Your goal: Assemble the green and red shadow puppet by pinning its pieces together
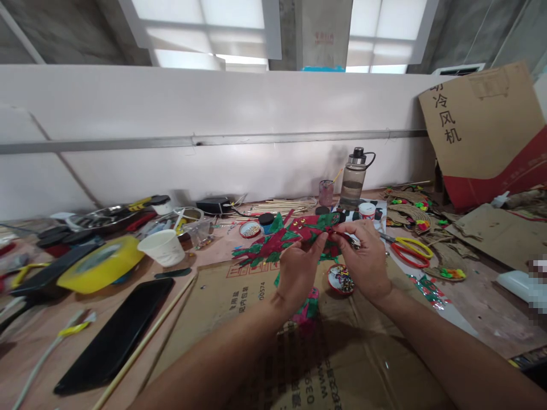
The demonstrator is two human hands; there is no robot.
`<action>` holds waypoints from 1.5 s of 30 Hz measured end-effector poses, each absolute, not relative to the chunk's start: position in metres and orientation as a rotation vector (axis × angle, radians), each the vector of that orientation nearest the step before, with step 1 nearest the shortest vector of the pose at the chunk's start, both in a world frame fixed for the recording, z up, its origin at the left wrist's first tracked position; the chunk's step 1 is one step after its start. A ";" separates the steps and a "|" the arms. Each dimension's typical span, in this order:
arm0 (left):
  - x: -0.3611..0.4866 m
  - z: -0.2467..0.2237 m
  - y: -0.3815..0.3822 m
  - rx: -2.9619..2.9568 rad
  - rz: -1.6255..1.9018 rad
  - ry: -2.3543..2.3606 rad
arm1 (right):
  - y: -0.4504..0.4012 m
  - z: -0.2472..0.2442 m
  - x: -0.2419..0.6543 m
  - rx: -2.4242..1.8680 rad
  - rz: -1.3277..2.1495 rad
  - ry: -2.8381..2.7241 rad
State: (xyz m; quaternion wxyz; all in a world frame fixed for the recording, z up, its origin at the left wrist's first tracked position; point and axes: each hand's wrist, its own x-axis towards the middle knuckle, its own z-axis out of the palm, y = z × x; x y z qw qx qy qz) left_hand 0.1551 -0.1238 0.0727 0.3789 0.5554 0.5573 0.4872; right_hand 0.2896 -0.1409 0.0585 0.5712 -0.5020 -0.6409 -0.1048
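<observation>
Both hands meet at the right end of a red and green painted craft piece [273, 244] above a flat cardboard sheet [231, 319]. My left hand [299, 270] pinches its lower edge between thumb and fingers. Close beside it, my right hand [365, 256] is closed on the same end, its fingertips nearly touching my left thumb. Small gold dots show on the piece's surface. Just below the hands, a round dish [341, 279] holds shiny colored bits. Another red and green piece [308, 310] lies on the cardboard, partly hidden by my left hand and wrist.
At left are a black phone [117, 336], yellow tape roll [101, 263] and white cup [162, 249]. Behind stands a water bottle [354, 179]. Scissors [411, 250] and braided pieces [444, 262] lie right, before a propped cardboard panel [487, 131]. A lidded jar [265, 222] sits beside a bead dish [249, 229].
</observation>
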 end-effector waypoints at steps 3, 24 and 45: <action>0.156 0.073 -0.125 1.463 1.203 1.561 | -0.140 0.059 0.290 -1.174 -0.267 -1.502; 0.155 0.062 -0.117 1.507 1.295 1.456 | -0.139 0.058 0.291 -1.172 -0.266 -1.514; 0.155 0.061 -0.118 1.569 1.264 1.525 | -0.140 0.059 0.291 -1.089 -0.237 -1.496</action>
